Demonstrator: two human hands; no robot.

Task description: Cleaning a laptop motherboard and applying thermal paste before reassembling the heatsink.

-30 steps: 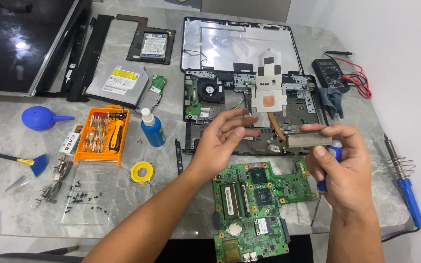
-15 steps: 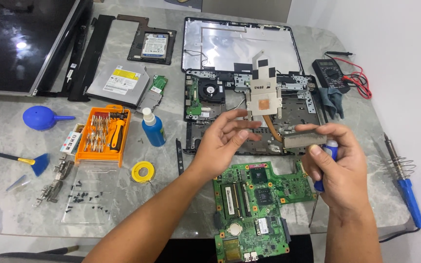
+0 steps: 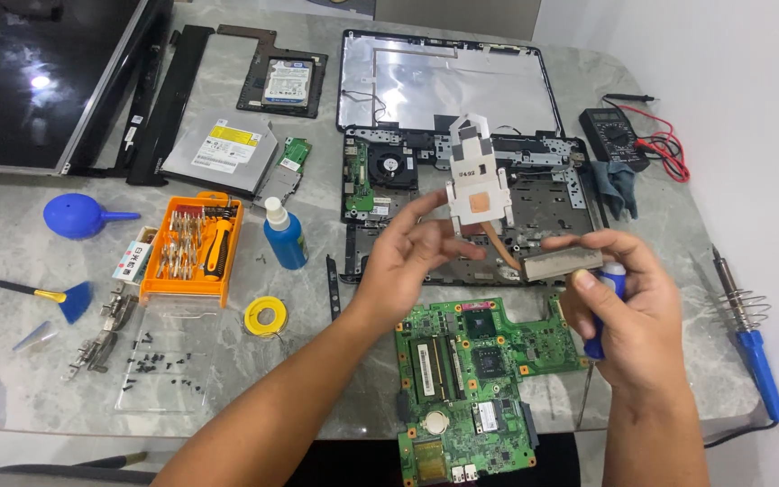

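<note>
Both my hands hold up a laptop heat sink, a white metal plate with a copper pad, a copper pipe and a grey fin block. My left hand grips the plate end from below. My right hand pinches the fin block and also keeps a blue-handled screwdriver in its palm. The heat sink hangs tilted above the open laptop base. A green motherboard lies on the table beneath my hands.
An orange screwdriver kit, a blue bottle, a yellow solder reel, loose screws, a blue air blower and a brush lie left. A soldering iron and a multimeter sit right.
The heat sink has been tipped up, its white plate end rising toward the camera. My left hand shifted its grip under the plate; my right hand stayed on the fin block.
</note>
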